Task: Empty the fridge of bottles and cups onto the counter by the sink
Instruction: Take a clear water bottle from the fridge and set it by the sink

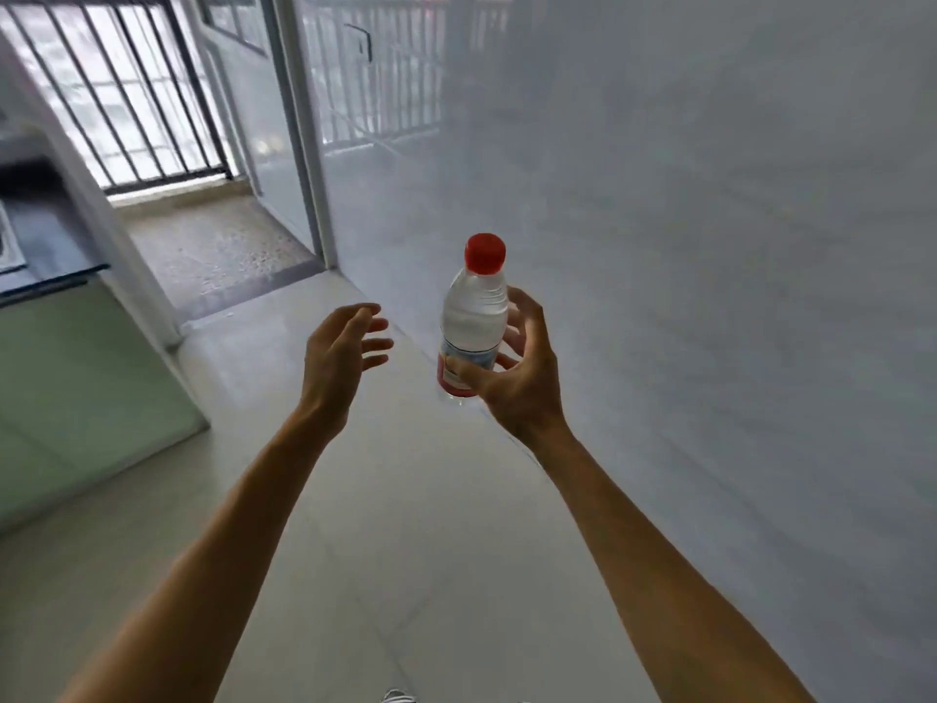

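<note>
The step in hand looks like the carry: the right hand (512,370) holds a water bottle (472,317) upright in the air, a little toward 1 o'clock from the middle of the view, fingers and thumb wrapped around its lower half. The left hand (340,347) is empty at 11 o'clock, fingers apart and a bit curled, not touching anything. The bottle is clear thin plastic with a ribbed shoulder, a round red cap (485,252) and a paper label low on the body. The dark counter (48,230), smooth and flat, lies at 9 o'clock over pale green cabinet fronts (76,378). I think the next move needs a turn to the left and setting the bottle down standing. The floor (385,525) is glossy tile.
</note>
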